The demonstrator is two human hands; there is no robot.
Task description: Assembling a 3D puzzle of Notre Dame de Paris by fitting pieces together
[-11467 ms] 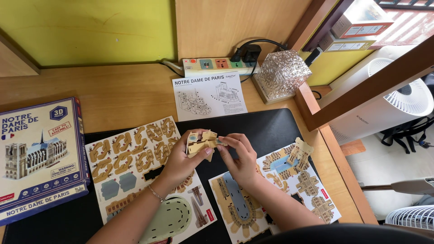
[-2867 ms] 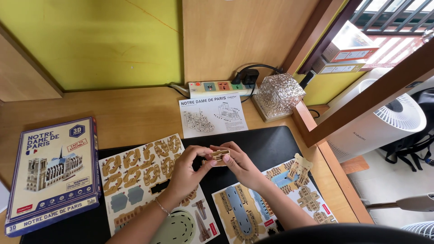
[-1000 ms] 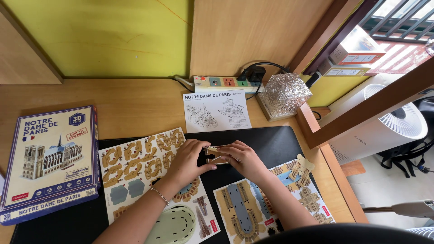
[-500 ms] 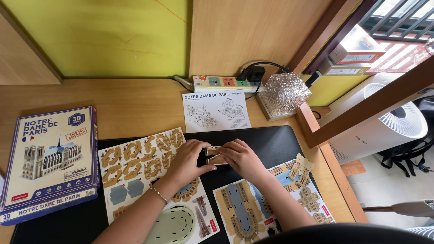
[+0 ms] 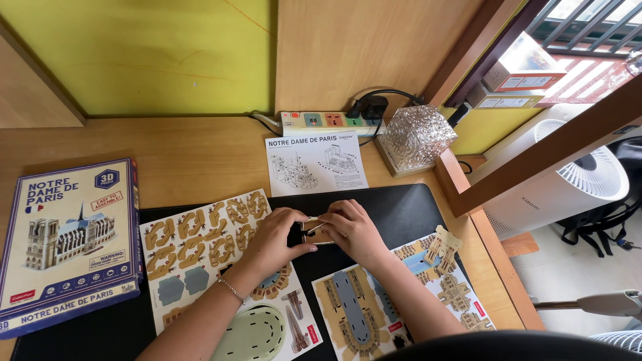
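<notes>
Lowered since seconds ago from mid-air onto the black mat (image 5: pixel 408 207), small cardboard model piece (image 5: pixel 313 230) now pinched between left hand (image 5: pixel 275 239) and right hand (image 5: pixel 353 230), both clamped on it, sheet of punch-out parts (image 5: pixel 207 241) at nine o'clock.

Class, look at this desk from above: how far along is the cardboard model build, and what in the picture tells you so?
Early stage. Done: a small assembled piece rests on the right punch-out sheet. In hand: the left hand and right hand press together a small cardboard part over the black mat. Left: the left punch-out sheet still holds most of its pieces. The instruction sheet lies open.
</notes>
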